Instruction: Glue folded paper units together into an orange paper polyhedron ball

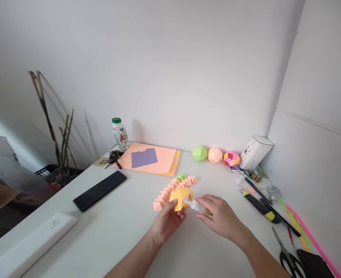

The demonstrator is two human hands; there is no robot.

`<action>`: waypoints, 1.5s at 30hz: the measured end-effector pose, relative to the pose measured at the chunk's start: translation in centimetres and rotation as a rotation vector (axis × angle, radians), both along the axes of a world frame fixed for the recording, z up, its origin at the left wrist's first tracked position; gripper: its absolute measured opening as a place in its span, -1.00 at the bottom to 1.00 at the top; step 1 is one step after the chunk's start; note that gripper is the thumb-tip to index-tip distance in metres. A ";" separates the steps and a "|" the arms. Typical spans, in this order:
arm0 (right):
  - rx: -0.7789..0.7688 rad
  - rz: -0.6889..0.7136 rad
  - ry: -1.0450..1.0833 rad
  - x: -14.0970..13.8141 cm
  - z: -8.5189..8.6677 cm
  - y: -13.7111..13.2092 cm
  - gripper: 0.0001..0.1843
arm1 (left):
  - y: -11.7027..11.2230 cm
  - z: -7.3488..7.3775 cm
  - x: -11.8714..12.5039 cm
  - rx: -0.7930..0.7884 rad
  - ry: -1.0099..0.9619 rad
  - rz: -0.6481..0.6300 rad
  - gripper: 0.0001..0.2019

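My left hand (168,221) grips a partly formed yellow-orange paper polyhedron (178,198), thumb on its near face. In my right hand (221,216) is a small white glue bottle (198,206), tilted so its nozzle touches or nearly touches the paper's open right edge; I cannot tell which. Behind the held shape lie rows of small folded peach paper pieces (167,189) and a green folded piece (181,177). Part of the peach rows is hidden by the yellow-orange shape.
Along the wall sit a green paper ball (200,153), a peach one (215,155) and a pink-yellow one (231,158). At right lie a utility knife (261,207) and scissors (288,256). Peach sheets (164,158), a bottle (120,134) and a black slab (100,190) are at left.
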State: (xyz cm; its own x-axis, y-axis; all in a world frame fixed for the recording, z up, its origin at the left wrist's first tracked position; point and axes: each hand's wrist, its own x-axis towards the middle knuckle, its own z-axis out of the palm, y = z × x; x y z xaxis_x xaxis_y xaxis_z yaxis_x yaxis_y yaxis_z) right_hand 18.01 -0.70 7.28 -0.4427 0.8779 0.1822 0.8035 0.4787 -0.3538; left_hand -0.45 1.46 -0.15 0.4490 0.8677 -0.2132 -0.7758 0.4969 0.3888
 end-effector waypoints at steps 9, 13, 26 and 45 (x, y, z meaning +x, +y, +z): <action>-0.044 -0.025 0.089 0.2 0.2 -0.1 -0.71 | 0.1 0.0 -0.1 0.003 -0.019 0.008 -0.92; -0.062 -0.121 0.214 1.0 -0.5 0.9 -0.75 | 0.9 0.2 -0.9 0.003 -0.037 0.076 -0.95; -0.259 -0.548 0.271 3.5 -6.6 4.7 -0.69 | 2.5 -0.8 -2.2 0.008 -0.041 0.165 -0.88; 0.305 -0.097 0.078 -3.1 -9.7 2.6 -0.82 | 1.7 -0.6 -1.6 0.006 -0.016 0.146 -0.94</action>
